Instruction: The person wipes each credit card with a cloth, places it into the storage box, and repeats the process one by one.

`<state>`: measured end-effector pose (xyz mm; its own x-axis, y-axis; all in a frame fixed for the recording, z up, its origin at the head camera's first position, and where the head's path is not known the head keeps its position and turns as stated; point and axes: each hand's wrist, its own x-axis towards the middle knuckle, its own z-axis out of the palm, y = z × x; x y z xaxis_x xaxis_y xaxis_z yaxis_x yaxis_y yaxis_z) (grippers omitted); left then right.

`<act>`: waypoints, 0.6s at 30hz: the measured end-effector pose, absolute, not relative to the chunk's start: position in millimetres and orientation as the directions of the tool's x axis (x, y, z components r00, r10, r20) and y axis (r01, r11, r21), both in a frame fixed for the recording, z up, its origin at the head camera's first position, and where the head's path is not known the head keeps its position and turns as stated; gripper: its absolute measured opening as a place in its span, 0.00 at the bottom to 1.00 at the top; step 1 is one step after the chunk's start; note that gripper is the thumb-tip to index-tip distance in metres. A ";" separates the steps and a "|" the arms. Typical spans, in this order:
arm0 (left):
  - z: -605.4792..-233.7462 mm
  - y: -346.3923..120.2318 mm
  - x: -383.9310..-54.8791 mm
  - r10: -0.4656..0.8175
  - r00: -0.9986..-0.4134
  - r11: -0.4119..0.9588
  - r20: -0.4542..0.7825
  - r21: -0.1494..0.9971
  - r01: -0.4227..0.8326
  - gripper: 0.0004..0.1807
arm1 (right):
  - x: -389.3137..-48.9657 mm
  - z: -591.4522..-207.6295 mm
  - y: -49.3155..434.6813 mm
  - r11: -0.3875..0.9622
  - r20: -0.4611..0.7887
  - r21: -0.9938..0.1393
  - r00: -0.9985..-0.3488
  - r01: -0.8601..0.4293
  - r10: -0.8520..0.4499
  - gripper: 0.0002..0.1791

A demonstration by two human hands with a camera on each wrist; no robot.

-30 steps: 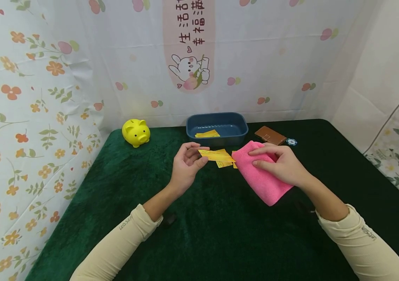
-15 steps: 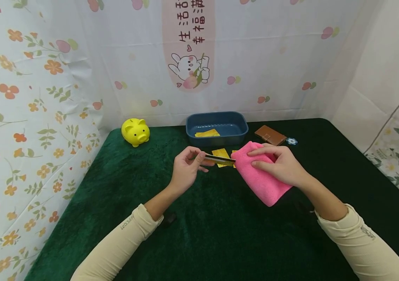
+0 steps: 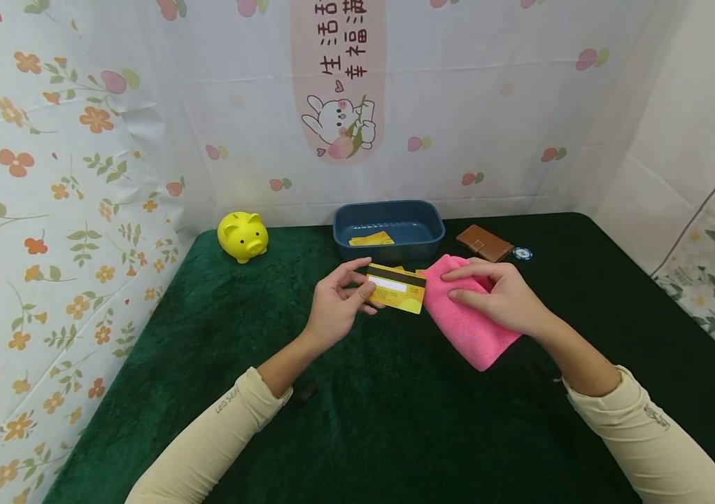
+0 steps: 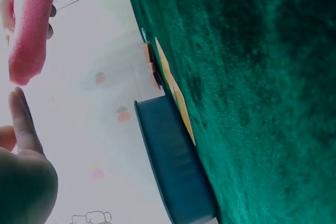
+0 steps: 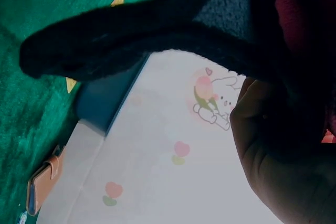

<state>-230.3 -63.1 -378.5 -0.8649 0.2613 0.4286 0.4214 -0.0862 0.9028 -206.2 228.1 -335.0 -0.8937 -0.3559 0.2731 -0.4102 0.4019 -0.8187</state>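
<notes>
My left hand (image 3: 335,301) pinches a yellow bank card (image 3: 395,299) by its left end, thumb in front. The card's back faces me, with a black magnetic stripe and a white signature strip. A folded pink cloth (image 3: 467,329) hangs from my right hand (image 3: 504,297), gripped between thumb and fingers; its left edge meets the card's right end in the head view. Seen from the left wrist, the cloth (image 4: 31,40) is just above the fingertips of my left hand (image 4: 26,182). In the right wrist view the cloth (image 5: 94,43) looks dark and covers much of the scene.
More yellow cards (image 4: 176,90) lie on the green tablecloth (image 3: 357,420) behind the held one, mostly hidden in the head view. A blue basin (image 3: 423,253) at the back contains yellow cards (image 3: 372,239). Left stands a yellow piggy bank (image 3: 243,236); right lie a brown wallet (image 3: 485,243) and a poker chip (image 3: 522,253).
The bank card in my left hand has turned over, from its plain yellow face through edge-on to its striped back. My right hand and the cloth have barely moved.
</notes>
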 end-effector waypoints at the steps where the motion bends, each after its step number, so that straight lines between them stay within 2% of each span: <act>1: -378.2 -62.9 -230.7 0.265 -0.866 -0.090 0.423 0.905 0.415 0.23 | -206.0 -334.8 228.3 0.405 0.273 -0.817 -0.894 -0.410 -0.354 0.15; 12: -373.4 -62.8 -231.7 0.213 -0.954 -0.065 0.211 0.977 0.202 0.26 | -205.6 -330.1 230.6 0.424 0.289 -0.808 -0.902 -0.409 -0.320 0.16; 18: -370.9 -60.5 -232.4 0.160 -0.983 -0.117 0.089 0.991 0.071 0.27 | -206.5 -328.9 230.7 0.410 0.308 -0.820 -0.912 -0.400 -0.272 0.16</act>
